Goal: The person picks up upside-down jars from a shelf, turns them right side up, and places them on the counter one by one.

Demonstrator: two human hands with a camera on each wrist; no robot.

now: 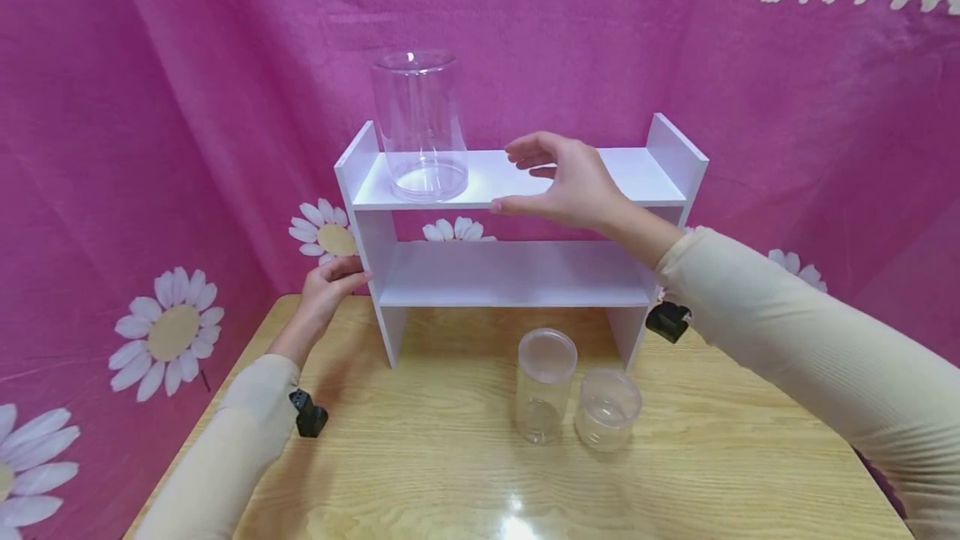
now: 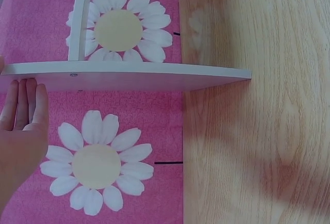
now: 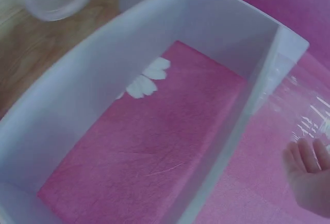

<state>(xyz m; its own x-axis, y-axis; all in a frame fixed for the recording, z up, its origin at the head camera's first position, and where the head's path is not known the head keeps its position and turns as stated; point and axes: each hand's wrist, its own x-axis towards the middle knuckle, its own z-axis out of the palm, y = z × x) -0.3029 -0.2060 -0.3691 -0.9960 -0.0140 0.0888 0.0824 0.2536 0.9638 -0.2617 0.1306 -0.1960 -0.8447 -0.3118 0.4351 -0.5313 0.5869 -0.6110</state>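
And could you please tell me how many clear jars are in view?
3: the large jar at the left of the top shelf, and the tall jar and short jar side by side on the table.

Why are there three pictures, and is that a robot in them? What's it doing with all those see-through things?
No robot here! It's a person with two bare hands. The big picture comes from a camera on their head, looking forward and down. The other two come from cameras on the left and right wrists, so things look tipped.

On the wooden table stand a white shelf, a tall jar and a short jar, both clear. A big jar, clear too, stands on top of the shelf.

The left hand touches the shelf's side. The right hand is open beside the big jar, holding nothing.
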